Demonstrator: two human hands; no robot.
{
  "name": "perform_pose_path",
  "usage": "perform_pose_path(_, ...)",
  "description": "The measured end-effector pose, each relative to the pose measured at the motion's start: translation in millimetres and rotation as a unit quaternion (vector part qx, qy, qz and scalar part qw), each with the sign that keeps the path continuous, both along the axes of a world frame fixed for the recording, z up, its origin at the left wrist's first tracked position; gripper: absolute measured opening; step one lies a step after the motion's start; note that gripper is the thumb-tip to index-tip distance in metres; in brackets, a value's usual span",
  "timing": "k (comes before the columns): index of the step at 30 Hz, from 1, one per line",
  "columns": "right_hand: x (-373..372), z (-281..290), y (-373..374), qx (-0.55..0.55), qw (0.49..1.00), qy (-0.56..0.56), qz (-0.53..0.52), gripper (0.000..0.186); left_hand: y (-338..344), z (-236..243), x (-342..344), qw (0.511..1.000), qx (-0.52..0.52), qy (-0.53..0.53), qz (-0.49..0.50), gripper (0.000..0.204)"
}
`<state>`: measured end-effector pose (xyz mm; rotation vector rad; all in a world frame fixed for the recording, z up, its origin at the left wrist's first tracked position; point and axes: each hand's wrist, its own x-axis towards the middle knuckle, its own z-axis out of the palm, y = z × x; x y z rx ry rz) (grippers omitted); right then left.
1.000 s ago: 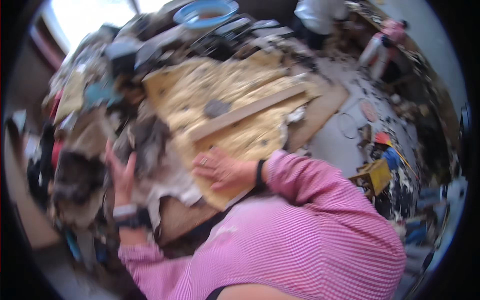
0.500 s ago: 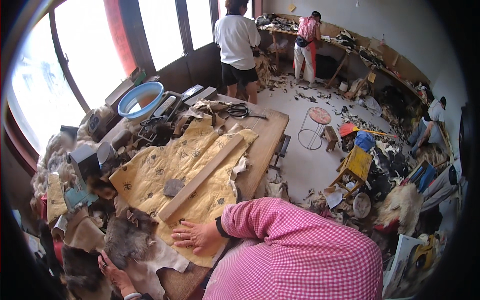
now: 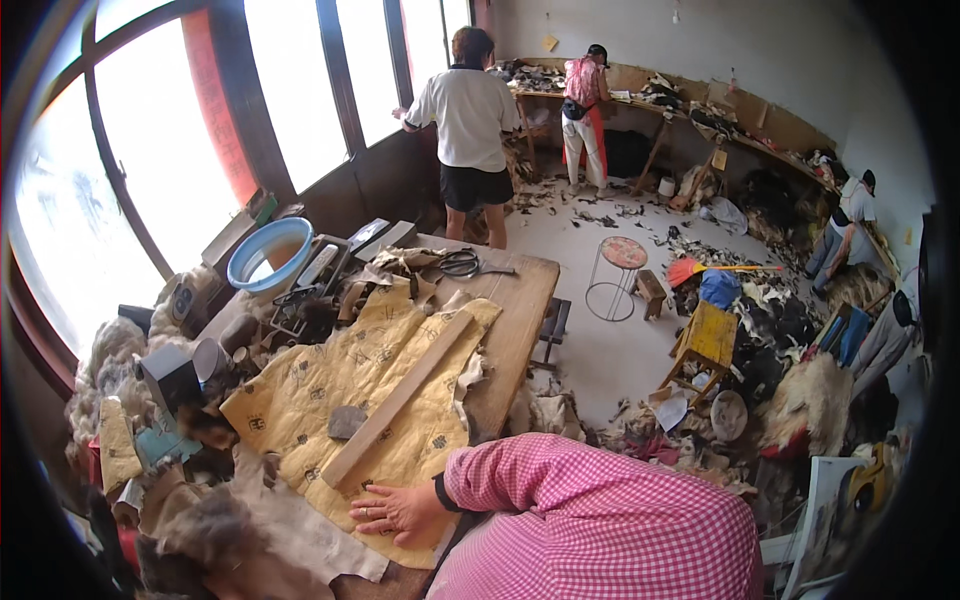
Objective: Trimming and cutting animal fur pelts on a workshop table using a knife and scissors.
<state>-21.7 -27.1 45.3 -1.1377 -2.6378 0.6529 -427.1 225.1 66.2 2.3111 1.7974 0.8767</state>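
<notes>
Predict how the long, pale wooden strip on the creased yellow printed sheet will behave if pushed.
The long, pale wooden strip looks straight and solid, so it would probably stay stiff. Its broad face appears to lie flat, so sliding seems likelier than rolling. The creased yellow printed sheet beneath looks thin and pliable, and might bunch or drag along.

We rest our right hand (image 3: pixel 398 512), fingers spread, on a yellow sheet (image 3: pixel 290 395) by the near edge of the wooden surface (image 3: pixel 520 312); a wooden bar (image 3: pixel 398 400) and grey block (image 3: pixel 347 422) lie on the sheet, black scissors (image 3: pixel 460 264) near the far edge.
</notes>
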Motion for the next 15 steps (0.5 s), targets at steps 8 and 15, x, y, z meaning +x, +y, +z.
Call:
perform_pose_path(8,-1,-6,3,0.003,1.0,-0.001,-0.003,0.07,-45,16,1,0.998,-0.005,0.005,0.064,0.03)
perform_pose_path(15,-5,-10,8,0.002,1.0,-0.01,0.004,0.069,-113,30,-11,0.989,-0.013,0.004,0.146,0.025)
